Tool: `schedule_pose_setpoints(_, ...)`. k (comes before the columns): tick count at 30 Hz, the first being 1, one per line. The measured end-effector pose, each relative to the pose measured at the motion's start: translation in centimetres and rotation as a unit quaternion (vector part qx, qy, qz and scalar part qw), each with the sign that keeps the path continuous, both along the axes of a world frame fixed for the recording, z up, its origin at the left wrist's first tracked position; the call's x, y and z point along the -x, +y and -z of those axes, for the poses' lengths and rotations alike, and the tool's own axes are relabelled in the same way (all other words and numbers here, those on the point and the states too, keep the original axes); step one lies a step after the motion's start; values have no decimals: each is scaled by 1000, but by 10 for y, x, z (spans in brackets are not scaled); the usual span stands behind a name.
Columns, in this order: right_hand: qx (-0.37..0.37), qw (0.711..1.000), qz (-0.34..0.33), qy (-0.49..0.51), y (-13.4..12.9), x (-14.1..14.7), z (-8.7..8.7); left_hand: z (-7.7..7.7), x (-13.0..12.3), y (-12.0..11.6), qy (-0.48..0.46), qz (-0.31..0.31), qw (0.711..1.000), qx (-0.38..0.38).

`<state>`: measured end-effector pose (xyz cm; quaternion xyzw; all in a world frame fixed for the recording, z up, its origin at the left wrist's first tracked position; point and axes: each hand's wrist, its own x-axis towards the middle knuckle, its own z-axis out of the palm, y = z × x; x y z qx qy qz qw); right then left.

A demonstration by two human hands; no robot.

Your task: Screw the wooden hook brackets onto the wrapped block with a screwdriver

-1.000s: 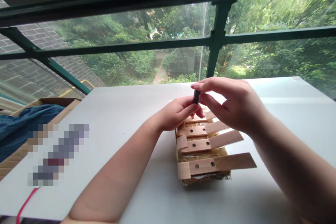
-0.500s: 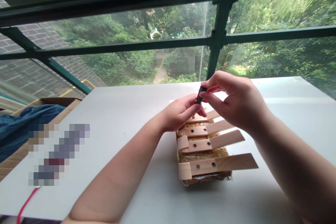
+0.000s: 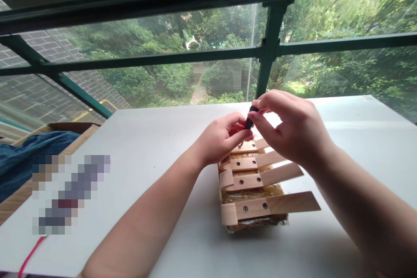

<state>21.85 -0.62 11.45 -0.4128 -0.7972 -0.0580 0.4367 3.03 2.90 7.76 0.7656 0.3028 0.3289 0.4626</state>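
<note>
My right hand (image 3: 288, 124) pinches the top of a small screwdriver (image 3: 250, 120) with a black handle. My left hand (image 3: 220, 137) is closed around its lower end, the thumb pressed against the handle. The tool tilts over the far wooden strip (image 3: 246, 147), where a screw shows below my left fingers; whether the tip sits in it I cannot tell. Several pale wooden strips with curled left ends, such as the near strip (image 3: 283, 204), lie across a brown block (image 3: 257, 194) wrapped in clear film. Dark cross-head screws show in pairs on the strips.
The white table (image 3: 156, 139) runs up to a green-framed window (image 3: 195, 55). At its left edge lies a pixelated object (image 3: 73, 186) beside a red cord (image 3: 31, 254). A cardboard box (image 3: 87, 129) holding blue cloth (image 3: 58, 141) stands beyond that edge.
Both hands stay around the screwdriver over the far strip. My left fingers have curled slightly and my right fingertips have shifted a little on the handle. The strips have not moved on the table.
</note>
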Motion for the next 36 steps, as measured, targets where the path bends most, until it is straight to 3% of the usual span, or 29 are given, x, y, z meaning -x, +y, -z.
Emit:
schedule_pose_setpoints(9,61,990,-112,-54,1,-7,-4,-4,2,-2,27,0,999,-24)
schedule_pose_setpoints(17,66,995,-77,-20,0,-10,-7,-3,4,1,22,27,999,-7)
schedule_pose_setpoints(30,151,986,-20,-68,3,-12,-8,-10,1,-4,81,15,994,-65)
schedule_pose_setpoints(36,161,984,5,-79,7,-9,-7,-4,0,-4,66,3,997,-34)
